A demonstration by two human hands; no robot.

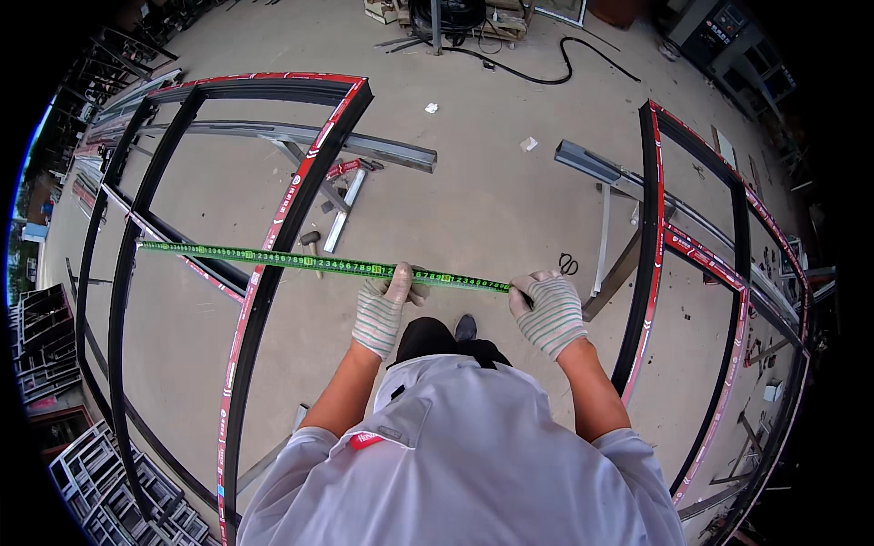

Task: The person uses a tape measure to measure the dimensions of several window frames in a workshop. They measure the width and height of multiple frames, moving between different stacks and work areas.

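Observation:
A green tape measure [319,264] stretches from the left window frame [335,136] across to my right hand. Its far-left end reaches a dark inner bar of that frame, and the strip passes over the frame's red-taped edge. My gloved left hand [381,314] pinches the strip partway along, with the thumb lying across it. Closed round the strip's right end is my gloved right hand [551,314], where a dark bit shows between the fingers; the case is mostly hidden. Both gloves are white with green-grey stripes.
Another red-taped frame [651,227] stands on my right. Metal support beams [391,150] lie under the frames. A mallet [310,239], a red-handled tool [344,169] and scissors [568,264] are nearby. A black hose [546,80] crosses the far floor, and a machine [728,41] stands far right.

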